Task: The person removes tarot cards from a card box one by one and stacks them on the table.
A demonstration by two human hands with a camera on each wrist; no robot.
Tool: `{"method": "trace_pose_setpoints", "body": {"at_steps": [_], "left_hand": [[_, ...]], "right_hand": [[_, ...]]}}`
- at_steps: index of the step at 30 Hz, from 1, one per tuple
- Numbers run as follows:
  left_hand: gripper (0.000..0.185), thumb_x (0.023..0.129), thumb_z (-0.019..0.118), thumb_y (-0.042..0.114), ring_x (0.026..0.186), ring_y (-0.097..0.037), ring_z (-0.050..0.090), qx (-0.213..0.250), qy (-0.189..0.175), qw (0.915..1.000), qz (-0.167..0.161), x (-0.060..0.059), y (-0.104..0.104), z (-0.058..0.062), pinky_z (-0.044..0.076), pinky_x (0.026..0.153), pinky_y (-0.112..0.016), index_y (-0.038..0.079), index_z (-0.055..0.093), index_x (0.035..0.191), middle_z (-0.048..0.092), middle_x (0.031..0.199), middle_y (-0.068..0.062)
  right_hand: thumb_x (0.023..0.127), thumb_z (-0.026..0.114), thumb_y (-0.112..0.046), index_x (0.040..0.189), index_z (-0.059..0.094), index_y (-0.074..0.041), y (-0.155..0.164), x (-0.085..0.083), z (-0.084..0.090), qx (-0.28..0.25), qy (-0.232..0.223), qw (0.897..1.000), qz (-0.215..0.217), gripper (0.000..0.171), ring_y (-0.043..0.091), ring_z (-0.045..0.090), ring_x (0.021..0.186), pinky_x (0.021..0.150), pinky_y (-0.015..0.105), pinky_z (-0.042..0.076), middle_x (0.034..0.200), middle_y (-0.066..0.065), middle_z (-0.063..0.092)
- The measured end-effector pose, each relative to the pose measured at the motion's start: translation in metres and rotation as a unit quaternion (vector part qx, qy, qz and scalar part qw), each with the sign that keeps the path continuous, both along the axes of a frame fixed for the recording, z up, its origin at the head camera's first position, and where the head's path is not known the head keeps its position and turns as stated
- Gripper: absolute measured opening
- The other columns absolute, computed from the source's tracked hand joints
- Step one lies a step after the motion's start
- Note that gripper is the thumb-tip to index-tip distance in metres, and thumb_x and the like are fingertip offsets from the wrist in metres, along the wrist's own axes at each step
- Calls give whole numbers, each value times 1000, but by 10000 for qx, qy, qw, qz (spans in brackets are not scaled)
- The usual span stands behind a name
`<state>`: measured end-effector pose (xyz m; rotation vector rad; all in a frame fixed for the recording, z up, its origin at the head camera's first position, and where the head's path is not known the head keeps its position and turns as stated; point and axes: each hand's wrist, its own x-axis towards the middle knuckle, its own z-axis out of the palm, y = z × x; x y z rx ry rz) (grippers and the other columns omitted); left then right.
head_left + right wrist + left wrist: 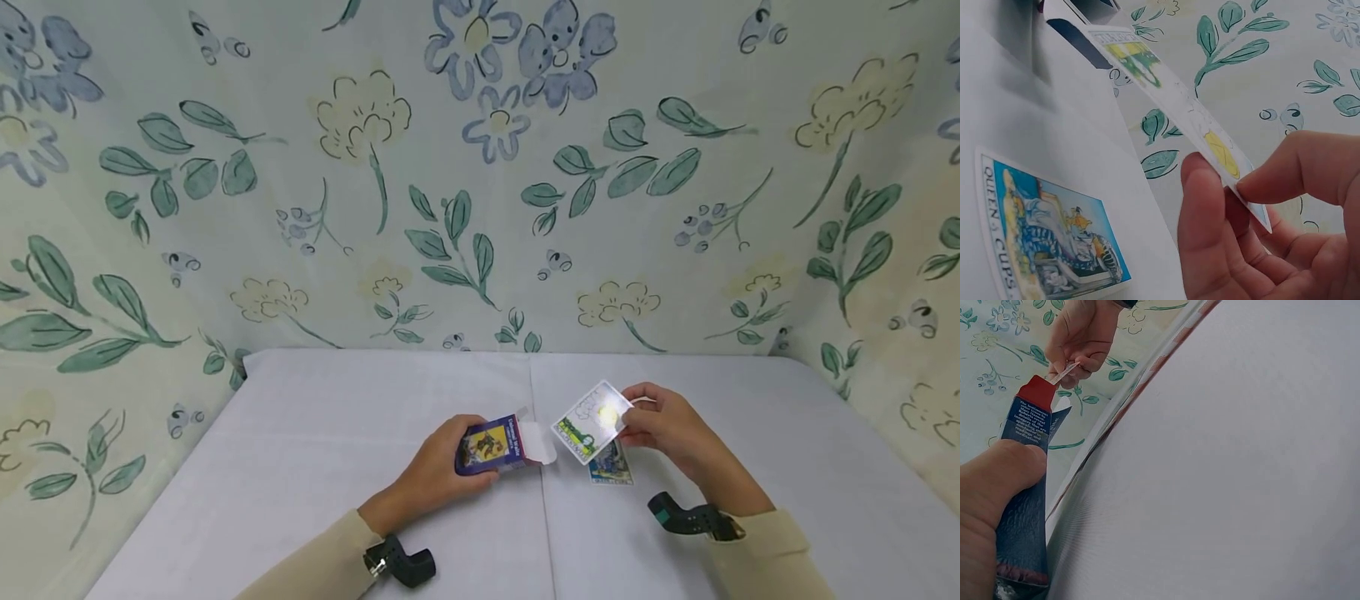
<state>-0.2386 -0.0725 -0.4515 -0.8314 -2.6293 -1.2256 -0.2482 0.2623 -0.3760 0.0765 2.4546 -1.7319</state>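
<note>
A floral cloth (480, 200) with green leaves and blue and cream flowers hangs behind and to both sides of the bench (360, 400), which is covered in white with a seam or fold running down it. Two beige sleeves (315, 562) reach in, and at each wrist sits a black device (408, 567). The left hand (438, 471) is curled round a dark blue box (486, 448), its thumb along a narrow side; the box's open end faces the right hand, with a white flap (537, 442) sticking out. The right hand (667, 427) pinches a white-bordered card (585, 425) by one end between thumb and fingers, tilted and raised off the bench, just beside the flap. Below it, partly covered in the head view, a Queen of Cups card (612, 468) lies face up on the bench.
</note>
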Motion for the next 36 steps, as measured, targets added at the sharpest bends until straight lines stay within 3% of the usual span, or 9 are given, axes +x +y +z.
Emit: {"method": "trace_pose_setpoints", "body": {"at_steps": [10, 21, 36], "left_hand": [[74, 79, 77, 44, 104, -10, 52, 32, -76, 10000, 38, 1, -1, 0, 46, 90, -35, 11, 45, 136, 54, 124, 3], [72, 78, 78, 42, 103, -9, 52, 35, 76, 9999, 58, -4, 1, 2, 47, 90, -34, 14, 45, 135, 54, 123, 4], [72, 78, 78, 41, 102, -9, 53, 65, -28, 10000, 44, -2, 1, 1, 46, 89, -34, 12, 46, 135, 55, 122, 4]], "right_hand": [[88, 63, -10, 134, 39, 2, 2, -5, -5, 158, -225, 9988, -401, 53, 30, 65, 82, 75, 31, 55, 114, 24, 61], [92, 62, -18, 130, 48, 2, 9, -10, -4, 431, -272, 9963, -697, 46, 25, 62, 89, 77, 27, 54, 127, 26, 55], [92, 62, -21, 130, 49, -1, 14, -10, -17, 354, -388, 9969, -587, 45, 24, 59, 91, 75, 25, 53, 124, 22, 57]]}}
